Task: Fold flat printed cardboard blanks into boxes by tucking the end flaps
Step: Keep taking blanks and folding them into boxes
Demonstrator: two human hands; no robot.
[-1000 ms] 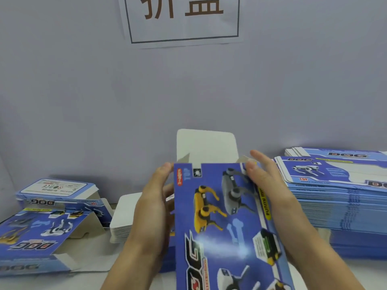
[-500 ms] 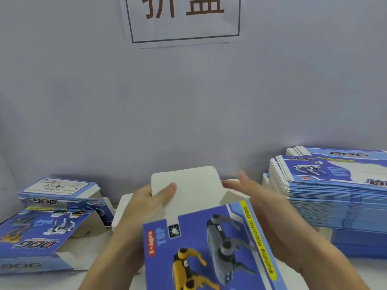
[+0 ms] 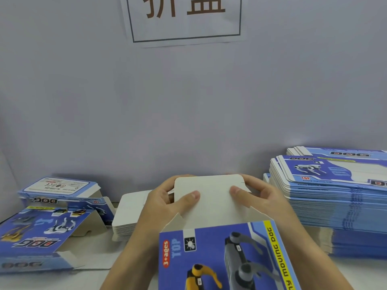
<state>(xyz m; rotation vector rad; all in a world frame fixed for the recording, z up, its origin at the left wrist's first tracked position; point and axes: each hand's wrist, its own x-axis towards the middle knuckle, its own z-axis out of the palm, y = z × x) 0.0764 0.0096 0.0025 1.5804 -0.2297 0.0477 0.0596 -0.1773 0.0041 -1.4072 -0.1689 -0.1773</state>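
Both hands grip the white end flap (image 3: 211, 197) of the blue box (image 3: 226, 258): left hand (image 3: 167, 203) and right hand (image 3: 259, 197) each with thumb on top, fingers curled behind. Flat blanks (image 3: 335, 197) are stacked at right, folded boxes (image 3: 50, 216) lie left on the surface (image 3: 92, 279).

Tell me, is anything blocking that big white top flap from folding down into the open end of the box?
Nothing visible does. Both thumbs press the white top flap, left hand and right hand gripping its edges. The side flap sits beside the opening; the opening itself is hidden.
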